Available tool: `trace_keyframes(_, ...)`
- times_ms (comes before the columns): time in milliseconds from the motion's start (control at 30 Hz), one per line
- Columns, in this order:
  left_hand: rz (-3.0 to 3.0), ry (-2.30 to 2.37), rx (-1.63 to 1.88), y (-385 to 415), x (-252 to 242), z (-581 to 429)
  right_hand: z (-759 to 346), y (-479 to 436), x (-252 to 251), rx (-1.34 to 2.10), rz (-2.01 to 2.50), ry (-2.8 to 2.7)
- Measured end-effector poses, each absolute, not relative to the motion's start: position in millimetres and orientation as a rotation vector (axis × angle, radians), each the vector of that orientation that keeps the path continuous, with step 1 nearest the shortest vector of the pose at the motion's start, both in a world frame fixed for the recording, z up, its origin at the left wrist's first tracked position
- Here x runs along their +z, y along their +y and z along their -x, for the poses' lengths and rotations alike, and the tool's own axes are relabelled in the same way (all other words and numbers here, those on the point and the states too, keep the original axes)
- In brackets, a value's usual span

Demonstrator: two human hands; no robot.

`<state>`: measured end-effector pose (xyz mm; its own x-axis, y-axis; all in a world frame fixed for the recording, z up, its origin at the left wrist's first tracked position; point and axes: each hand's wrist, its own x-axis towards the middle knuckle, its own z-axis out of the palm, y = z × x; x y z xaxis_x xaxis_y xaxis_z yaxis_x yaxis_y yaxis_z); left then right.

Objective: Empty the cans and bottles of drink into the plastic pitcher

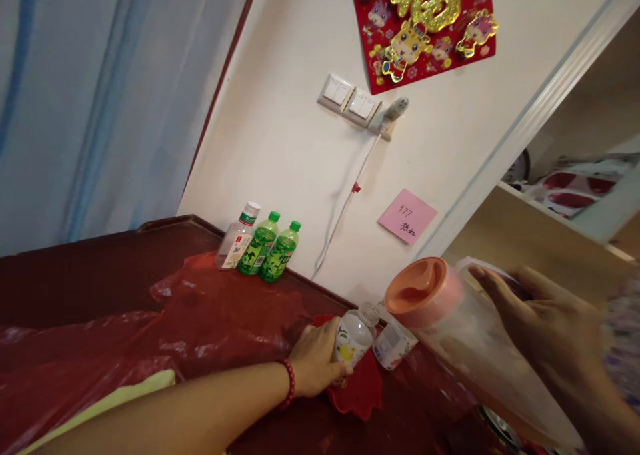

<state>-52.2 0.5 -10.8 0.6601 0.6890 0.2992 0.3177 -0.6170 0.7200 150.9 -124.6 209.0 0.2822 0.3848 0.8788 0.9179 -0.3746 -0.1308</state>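
Observation:
My left hand (314,360) is wrapped around a small clear bottle (353,341) with a lemon-patterned label. No cap shows on the bottle's mouth. Under the bottle lies a red dish with a wavy edge (361,396). With my right hand (557,341) I grip the handle of a translucent pitcher (493,358) that has an orange lid (416,285). The pitcher tilts so that its lid end points left, towards the bottle's mouth. Whether any liquid flows I cannot tell. Just behind the bottle stands a white labelled container (394,345).
Two green bottles (259,245) (281,253) and a clear white-capped bottle (237,238) stand against the wall. Red plastic sheeting (225,308) covers part of the dark table (60,275). A can (500,428) sits below the pitcher. A white cable (343,221) hangs from a socket.

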Motion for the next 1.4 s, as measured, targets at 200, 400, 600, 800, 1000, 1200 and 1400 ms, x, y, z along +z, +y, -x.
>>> trace_keyframes(200,-2.232,0.780,0.754,-1,-8,52,-155,-124,207,-1.015,1.893,-1.175)
trace_keyframes(400,-2.224,0.782,0.774,0,-10,52,-153,-123,208,-1.025,1.918,-1.166)
trace_keyframes(600,-2.231,0.779,0.765,0,-11,52,-152,-122,207,-1.017,1.932,-1.159)
trace_keyframes(800,-2.225,0.784,0.752,-2,-7,53,-156,-122,205,-0.977,1.864,-1.242)
trace_keyframes(1000,-2.237,0.775,0.763,-1,-9,53,-162,-119,200,-1.024,1.876,-1.274)
trace_keyframes(1200,-2.245,0.770,0.779,0,-13,52,-163,-117,197,-1.052,1.911,-1.250)
trace_keyframes(1400,-2.243,0.790,0.775,0,-10,52,-163,-117,189,-0.980,1.849,-1.249)
